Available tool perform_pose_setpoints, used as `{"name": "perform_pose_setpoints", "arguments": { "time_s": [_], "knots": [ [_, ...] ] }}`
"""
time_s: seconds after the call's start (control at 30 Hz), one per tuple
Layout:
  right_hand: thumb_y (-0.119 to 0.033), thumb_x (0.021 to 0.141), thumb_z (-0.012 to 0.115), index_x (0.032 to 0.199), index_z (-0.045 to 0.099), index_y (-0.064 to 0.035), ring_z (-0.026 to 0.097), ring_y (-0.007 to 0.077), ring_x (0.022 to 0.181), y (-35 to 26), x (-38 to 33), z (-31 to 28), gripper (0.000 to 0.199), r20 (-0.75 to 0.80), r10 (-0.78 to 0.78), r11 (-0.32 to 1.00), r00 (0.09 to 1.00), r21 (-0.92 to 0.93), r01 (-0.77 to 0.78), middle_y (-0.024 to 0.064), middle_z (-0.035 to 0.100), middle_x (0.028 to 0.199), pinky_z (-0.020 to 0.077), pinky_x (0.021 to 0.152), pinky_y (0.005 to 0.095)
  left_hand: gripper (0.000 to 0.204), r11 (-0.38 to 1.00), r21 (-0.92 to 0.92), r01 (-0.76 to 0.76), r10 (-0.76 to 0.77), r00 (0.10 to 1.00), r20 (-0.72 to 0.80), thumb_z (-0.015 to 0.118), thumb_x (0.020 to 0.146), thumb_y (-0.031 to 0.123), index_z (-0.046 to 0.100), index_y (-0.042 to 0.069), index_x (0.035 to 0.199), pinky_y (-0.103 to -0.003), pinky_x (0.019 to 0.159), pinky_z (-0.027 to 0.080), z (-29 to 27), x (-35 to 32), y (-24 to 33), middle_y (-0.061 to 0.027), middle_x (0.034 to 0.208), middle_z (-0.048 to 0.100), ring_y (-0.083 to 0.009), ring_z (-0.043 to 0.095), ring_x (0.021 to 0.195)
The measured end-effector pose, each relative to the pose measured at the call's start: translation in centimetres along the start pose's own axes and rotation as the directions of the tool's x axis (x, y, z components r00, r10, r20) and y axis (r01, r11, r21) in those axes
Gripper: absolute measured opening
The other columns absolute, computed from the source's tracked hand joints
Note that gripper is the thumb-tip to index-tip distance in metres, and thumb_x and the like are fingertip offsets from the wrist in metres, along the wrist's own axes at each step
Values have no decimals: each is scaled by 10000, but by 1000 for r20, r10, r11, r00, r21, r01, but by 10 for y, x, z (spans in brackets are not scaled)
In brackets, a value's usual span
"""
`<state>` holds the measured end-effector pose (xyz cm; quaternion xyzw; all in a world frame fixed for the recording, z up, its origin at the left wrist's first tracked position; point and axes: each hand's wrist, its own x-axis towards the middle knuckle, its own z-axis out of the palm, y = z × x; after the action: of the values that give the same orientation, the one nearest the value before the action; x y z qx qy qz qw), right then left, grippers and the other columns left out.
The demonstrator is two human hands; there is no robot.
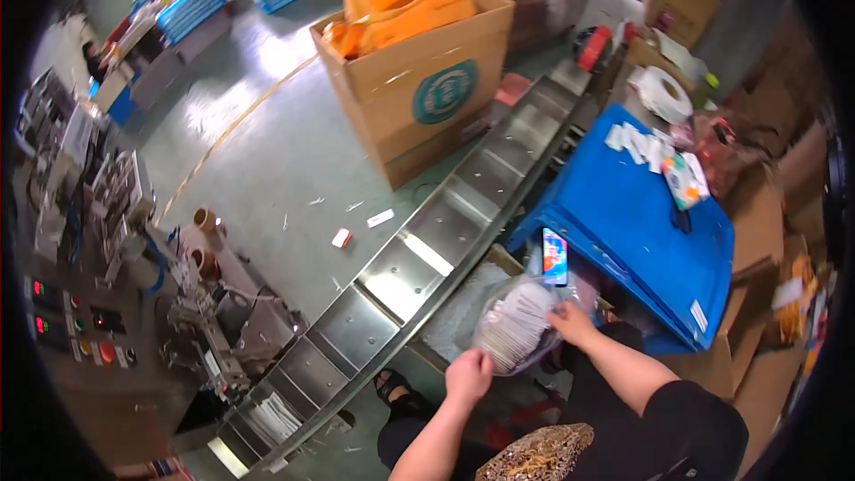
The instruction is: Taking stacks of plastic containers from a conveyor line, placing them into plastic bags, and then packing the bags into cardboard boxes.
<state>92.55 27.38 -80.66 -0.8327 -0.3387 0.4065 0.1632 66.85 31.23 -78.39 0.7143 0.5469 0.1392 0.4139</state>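
Note:
A clear plastic bag (488,338) full of slim white packets (518,321) lies in front of me, over a carton. My left hand (468,378) is closed at the bag's near left edge, with thumb and fingers pressed together. Across from it, my right hand (573,322) pinches the bag's right edge beside the packets. The exact grip of the fingertips is too small to make out. Just beyond the bag a phone (555,257) with a lit, colourful screen leans against a blue plastic bin (641,232).
A metal conveyor (356,325) with compartments runs diagonally on my left; white packets (276,416) lie at its near end. Past it stand a large carton (419,116) holding an orange bag (405,0) and a machine (116,321) with buttons. Tissues (684,180) and papers top the blue bin.

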Motion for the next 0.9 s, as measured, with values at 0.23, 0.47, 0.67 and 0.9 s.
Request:
{"name": "perform_pose_setpoints", "arguments": {
  "time_s": [0.23, 0.47, 0.67, 0.9],
  "knots": [
    [-192, 865, 503, 751, 542, -52, 506, 123, 522, 5, -13, 6, 184, 17, -78, 789, 997, 613, 51, 25, 533, 620, 402, 485, 253, 339, 992, 126, -18, 16, 1000, 17, 476, 835, 333, 584, 26, 738, -465, 674, 447, -19, -29, 17, -207, 766, 589, -397, 567, 746],
    [-180, 881, 514, 736, 535, -64, 521, 90, 564, -44, -146, -110, 187, -9, -451, 518, 892, 812, 270, 14, 548, 635, 405, 539, 215, 245, 946, -298, -125, 158, 983, 92, 567, 831, 215, 593, 1, 715, -310, 573, 441, -91, -138, 132, -111, 659, 585, -211, 580, 631],
    [-201, 886, 534, 801, 569, -37, 492, 46, 681, -38, -256, -214, 188, -226, -613, 344, 757, 786, 513, -17, 556, 734, 405, 626, 225, 200, 765, -615, -190, 405, 885, 231, 519, 842, 161, 617, -10, 809, -312, 621, 472, -113, -235, 251, -132, 777, 639, -237, 616, 681],
    [-185, 881, 522, 753, 571, -45, 468, 53, 652, 42, -331, -266, 196, -343, -550, 238, 762, 810, 536, -9, 554, 704, 373, 615, 215, 113, 733, -521, -439, 656, 658, 369, 565, 822, 79, 639, 3, 784, -296, 602, 482, -58, -285, 296, -110, 728, 643, -226, 635, 676]
  ]
}}
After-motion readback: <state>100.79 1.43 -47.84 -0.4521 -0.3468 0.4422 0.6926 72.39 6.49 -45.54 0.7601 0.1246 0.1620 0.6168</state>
